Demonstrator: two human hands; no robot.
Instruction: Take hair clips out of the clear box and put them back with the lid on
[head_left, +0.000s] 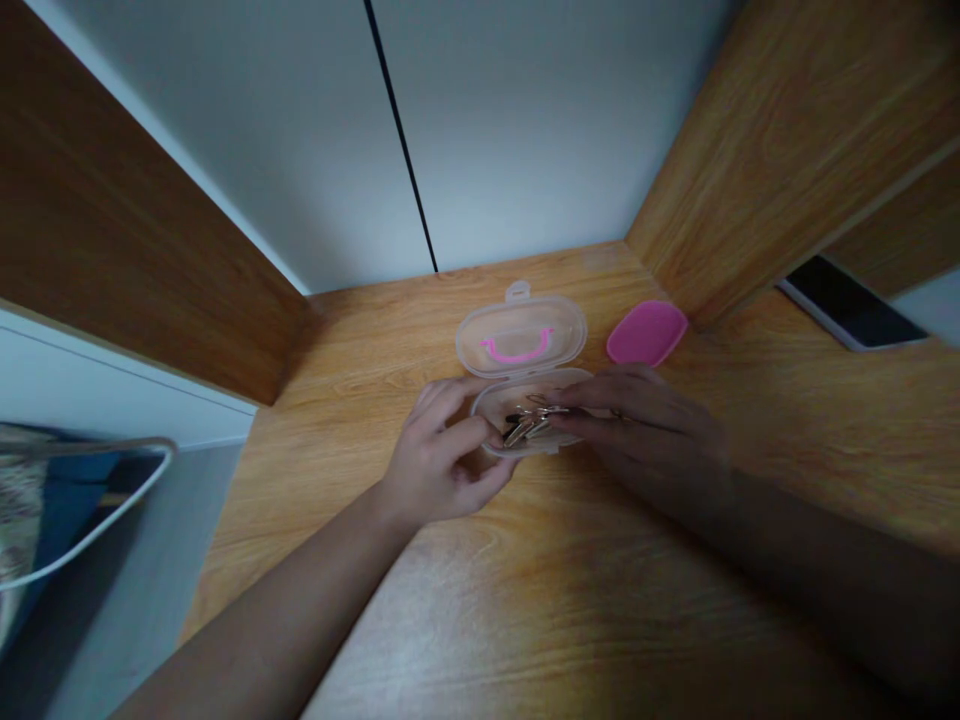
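A clear plastic case (pixel 482 402) lies open on the wooden surface, its lid (pixel 469 338) folded back with a pink handle (pixel 519 354) on it. Several small metallic clips (pixel 527 428) rest in the case's lower half. My left hand (pixel 442 455) grips the left side of the case, fingers curled round the rim and into it. From the right, my right hand (pixel 649 430) reaches over the case's right edge, fingertips closed at the clips; which piece they pinch is too small to make out.
A pink oval piece (pixel 646 334) lies right of the lid. Farther right is a dark-screened phone (pixel 851 303). Wooden panels (pixel 765 150) and a pale cabinet front (pixel 517 130) border the surface (pixel 360 350). At lower left is a curved white tube (pixel 112 520).
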